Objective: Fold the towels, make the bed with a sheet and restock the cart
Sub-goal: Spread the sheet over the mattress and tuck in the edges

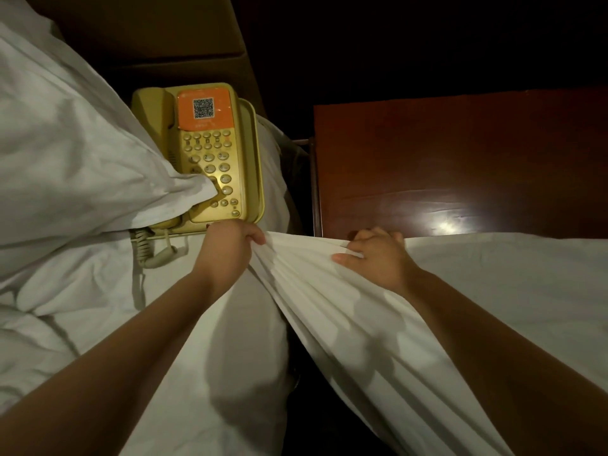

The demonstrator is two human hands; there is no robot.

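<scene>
Dimly lit, left hand (pixel 230 248) and right hand (pixel 375 256) gripping bunched sheet (pixel 329 311) by wooden headboard (pixel 460 159), yellow phone (pixel 210 159) nearby

Sheet (pixel 312 297) bunched between the left hand (pixel 227 250) and the right hand (pixel 378 258), gripped by both. Telephone (pixel 210 153) just beyond the left fingers (pixel 255 237), lying on bedding (pixel 98 291). Pillow (pixel 65 143) left of those fingers, its corner overlapping the telephone. Cord (pixel 144 245) just left of the left hand. Headboard (pixel 460 159) directly beyond the right fingers (pixel 378 237); sheet spreads flat to their right.
</scene>
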